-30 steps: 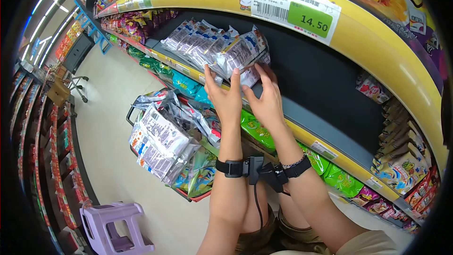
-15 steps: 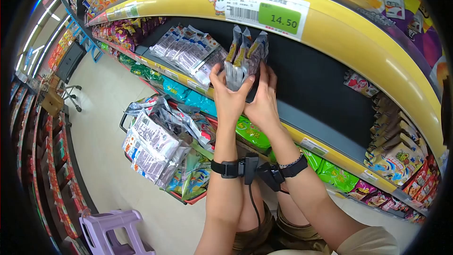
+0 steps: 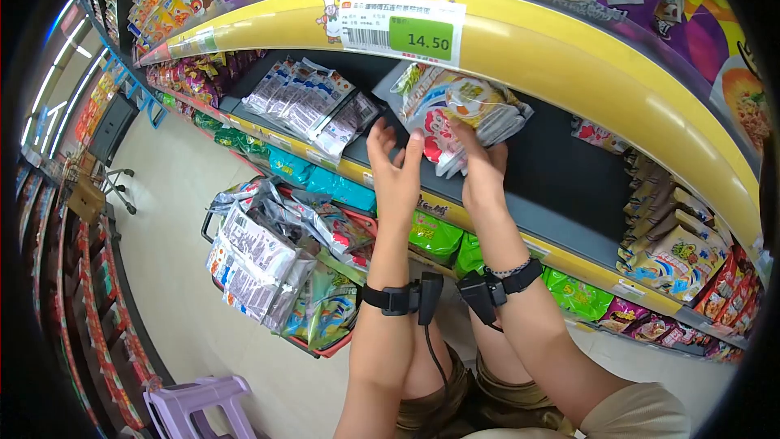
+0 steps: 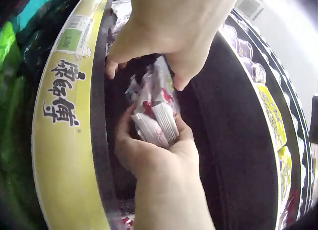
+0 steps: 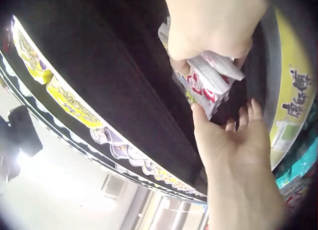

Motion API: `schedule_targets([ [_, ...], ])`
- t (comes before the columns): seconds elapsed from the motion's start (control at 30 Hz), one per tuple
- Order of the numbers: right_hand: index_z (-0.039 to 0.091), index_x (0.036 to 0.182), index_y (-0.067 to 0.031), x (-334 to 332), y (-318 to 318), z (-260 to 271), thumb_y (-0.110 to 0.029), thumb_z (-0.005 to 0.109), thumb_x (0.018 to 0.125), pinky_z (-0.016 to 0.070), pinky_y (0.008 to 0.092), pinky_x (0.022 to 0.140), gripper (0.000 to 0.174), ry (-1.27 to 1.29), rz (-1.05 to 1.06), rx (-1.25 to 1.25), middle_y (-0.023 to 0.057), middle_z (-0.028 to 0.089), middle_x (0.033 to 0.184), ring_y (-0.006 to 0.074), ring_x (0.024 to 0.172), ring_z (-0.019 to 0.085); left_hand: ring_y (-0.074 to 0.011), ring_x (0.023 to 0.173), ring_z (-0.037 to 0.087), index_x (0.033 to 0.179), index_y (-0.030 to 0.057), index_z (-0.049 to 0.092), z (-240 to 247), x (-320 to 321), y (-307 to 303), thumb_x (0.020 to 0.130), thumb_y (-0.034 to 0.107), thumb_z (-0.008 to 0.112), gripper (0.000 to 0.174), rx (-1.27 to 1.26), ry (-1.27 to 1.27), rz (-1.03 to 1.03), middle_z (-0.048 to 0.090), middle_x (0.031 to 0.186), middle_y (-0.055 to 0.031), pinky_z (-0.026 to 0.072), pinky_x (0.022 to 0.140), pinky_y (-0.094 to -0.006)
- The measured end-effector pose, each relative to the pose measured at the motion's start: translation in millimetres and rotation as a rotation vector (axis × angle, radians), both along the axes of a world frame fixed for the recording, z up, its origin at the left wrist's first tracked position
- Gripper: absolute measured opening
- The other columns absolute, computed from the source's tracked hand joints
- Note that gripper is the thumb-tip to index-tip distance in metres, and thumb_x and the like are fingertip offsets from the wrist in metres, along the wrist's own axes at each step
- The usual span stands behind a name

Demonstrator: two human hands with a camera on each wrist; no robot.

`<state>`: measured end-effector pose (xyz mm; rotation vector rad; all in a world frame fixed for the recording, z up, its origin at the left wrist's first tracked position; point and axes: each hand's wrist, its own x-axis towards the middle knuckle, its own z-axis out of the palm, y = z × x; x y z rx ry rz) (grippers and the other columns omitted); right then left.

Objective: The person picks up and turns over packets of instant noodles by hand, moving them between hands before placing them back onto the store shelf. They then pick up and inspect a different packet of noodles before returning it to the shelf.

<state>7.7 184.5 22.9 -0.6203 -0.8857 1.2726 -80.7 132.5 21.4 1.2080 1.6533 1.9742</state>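
Noodle-type packs [image 3: 443, 123] lean in the right hand [image 3: 485, 179] over the dark shelf [image 3: 552, 187], red and yellow print facing up. The left hand [image 3: 396, 171] is beside them, fingers spread, its thumb near their left edge; contact cannot be told. In the left wrist view, the right hand [image 4: 161, 170] grips the packs [image 4: 156, 125] from below, with the left hand [image 4: 166, 34] spread above. The right wrist view has the right hand [image 5: 213, 29] round the packs [image 5: 203, 83] and the left hand [image 5: 236, 145] open. Silvery packs [image 3: 305, 106] lie to the left on the shelf.
A red-rimmed basket [image 3: 325, 351] heaped with packs [image 3: 252, 248] stands on the floor, near a purple stool [image 3: 199, 398]. Green packs [image 3: 435, 234] line the lower shelf; brown packs [image 3: 682, 256] fill the right end. A yellow shelf edge [image 3: 552, 45] curves overhead.
The packs came away from the silvery pile, stood upright between both hands, and now tilt to the right. The left hand has let go and spread its fingers. The head view has shifted to the right.
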Motion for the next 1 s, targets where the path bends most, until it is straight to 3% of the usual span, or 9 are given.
schedule_targets([
  [0.13, 0.05, 0.115, 0.0026, 13.3, -15.9, 16.0, -0.009, 0.076, 0.071, 0.0463, 0.0301, 0.086, 0.052, 0.28, 0.368, -0.227, 0.0098, 0.062, 0.106, 0.0167, 0.098, 0.06, -0.0217, 0.111, 0.052, 0.126, 0.0023, 0.045, 15.7, 2.7, -10.3, 0.093, 0.031, 0.055, 0.045, -0.011, -0.759, -0.276, 0.054, 0.12, -0.0099, 0.037, 0.098, -0.0358],
  [0.2, 0.047, 0.121, 0.0026, 14.1, -22.3, 18.8, -0.009, 0.071, 0.076, 0.0456, 0.0336, 0.092, 0.053, 0.113, 0.456, -0.177, 0.0124, 0.059, 0.112, 0.0195, 0.102, 0.059, -0.0165, 0.096, 0.061, 0.119, 0.0037, 0.05, 13.2, -0.4, -10.6, 0.092, 0.026, 0.057, 0.035, 0.186, -0.732, -0.415, 0.061, 0.107, -0.0074, 0.048, 0.086, -0.0351],
  [0.37, 0.024, 0.138, 0.0036, 31.4, -25.6, 14.3, -0.008, 0.073, 0.071, 0.0391, 0.0362, 0.098, 0.084, -0.132, -0.003, 0.042, 0.0224, 0.043, 0.129, 0.0294, 0.119, 0.045, -0.0167, 0.089, 0.063, 0.113, 0.0, 0.054, 15.8, 10.7, -13.7, 0.085, 0.012, 0.064, 0.032, 0.209, -0.655, -0.399, 0.064, 0.102, -0.0081, 0.0514, 0.078, -0.0306],
  [0.5, 0.035, 0.134, 0.0023, 68.0, -20.8, 15.9, -0.009, 0.069, 0.073, 0.0354, 0.0385, 0.1, 0.071, -0.465, -0.279, 0.064, 0.0253, 0.039, 0.13, 0.0346, 0.121, 0.039, -0.017, 0.091, 0.062, 0.11, -0.0026, 0.056, 24.3, 41.9, 1.3, 0.08, 0.005, 0.064, 0.032, 0.188, -0.435, -0.534, 0.064, 0.101, -0.0085, 0.0489, 0.081, -0.0303],
  [0.6, 0.037, 0.132, 0.0012, 106.8, -19.9, 5.9, -0.007, 0.067, 0.074, 0.0362, 0.0383, 0.099, 0.067, -0.464, -0.506, 0.025, 0.0218, 0.036, 0.131, 0.0338, 0.12, 0.039, -0.0156, 0.093, 0.06, 0.108, -0.0021, 0.058, 36.6, 82.1, 23.2, 0.076, 0.001, 0.065, 0.033, 0.124, -0.336, -0.656, 0.064, 0.102, -0.0087, 0.0467, 0.083, -0.0293],
  [0.77, 0.037, 0.133, -0.0001, 191.7, -18.7, -5.1, -0.004, 0.062, 0.081, 0.0414, 0.0309, 0.094, 0.058, -0.208, -0.455, -0.078, 0.0141, 0.04, 0.122, 0.0189, 0.11, 0.048, -0.0167, 0.094, 0.06, 0.111, -0.0036, 0.056, 44.1, 153.8, 73.5, 0.074, 0.008, 0.072, 0.042, -0.117, -0.311, -1.051, 0.062, 0.105, -0.0099, 0.0484, 0.082, -0.0285],
  [0.87, 0.031, 0.138, -0.0005, 213.2, -11.2, -12.0, -0.005, 0.062, 0.081, 0.0367, 0.0335, 0.099, 0.065, -0.192, -0.419, -0.148, 0.0179, 0.04, 0.126, 0.0225, 0.115, 0.045, -0.0153, 0.092, 0.06, 0.111, -0.0063, 0.056, 37.9, 183.3, 97.8, 0.076, 0.012, 0.072, 0.042, -0.187, -0.25, -0.993, 0.062, 0.106, -0.0112, 0.0493, 0.08, -0.0285],
  [0.93, 0.028, 0.139, 0.0029, 214.3, 0.8, -32.0, -0.009, 0.061, 0.084, 0.0314, 0.0313, 0.102, 0.065, -0.607, -0.749, -0.124, 0.0144, 0.045, 0.127, 0.0219, 0.115, 0.044, -0.0177, 0.095, 0.06, 0.113, -0.0058, 0.056, 24.8, 191.8, 110.8, 0.081, 0.021, 0.068, 0.043, -0.283, -0.05, -0.899, 0.062, 0.107, -0.0131, 0.0479, 0.083, -0.0298],
  [1.0, 0.021, 0.143, 0.0034, 222.8, -7.6, -29.9, -0.01, 0.063, 0.083, 0.024, 0.0327, 0.107, 0.074, -0.58, -0.586, -0.14, 0.018, 0.033, 0.141, 0.0247, 0.128, 0.033, -0.0227, 0.101, 0.058, 0.115, -0.0026, 0.056, 17.2, 197.5, 116.2, 0.086, 0.028, 0.061, 0.043, -0.334, 0.173, -0.735, 0.062, 0.11, -0.0151, 0.0455, 0.087, -0.0317],
])
